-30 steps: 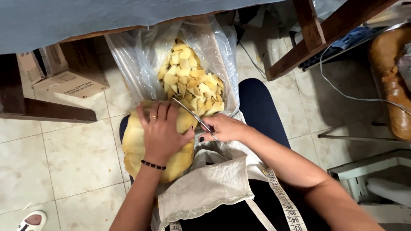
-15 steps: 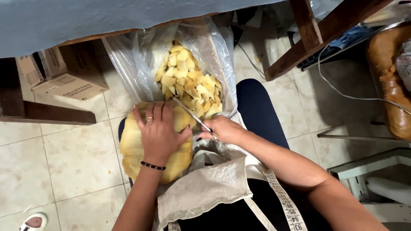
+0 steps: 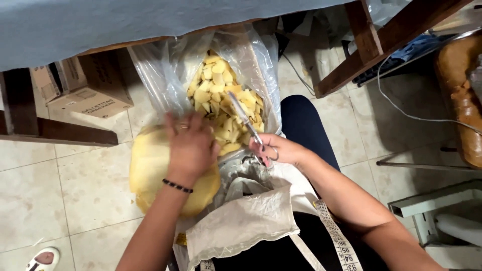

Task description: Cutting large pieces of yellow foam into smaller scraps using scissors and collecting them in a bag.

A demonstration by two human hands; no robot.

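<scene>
1. Surface and room: pale tiled floor (image 3: 90,185) with dark grout lines; a table edge draped in a blue-grey cloth (image 3: 125,25) runs along the top of the view; dark wooden legs and a slanted brace (image 3: 381,45) to the upper right; a cardboard box (image 3: 85,90) under the table at left; a white cable (image 3: 401,108) trails over the tiles; a white metal frame (image 3: 432,200) at the lower right.
2. Lap: a cream cloth (image 3: 241,226) lies across the person's lap, a measuring tape (image 3: 336,236) hanging beside it.
3. Left hand (image 3: 191,148): fingers spread flat, palm pressed down on a yellow foam piece (image 3: 150,170) — gripping nothing, only bearing on it; motion blur softens the fingertips.
4. Right hand (image 3: 278,149): fingers clenched through the loops of a pair of scissors (image 3: 248,125); blades point up and left over the bag, apparently closed (too thin to be sure).
5. Clear plastic bag (image 3: 165,75) stands open between the knees and the table; inside it, a heap of small yellow foam scraps (image 3: 221,100).
6. Against half a second ago: the left hand has slid up-left on the foam and is now blurred; the scissors tilt more steeply — hand position much the same; bag and box unmoved.
</scene>
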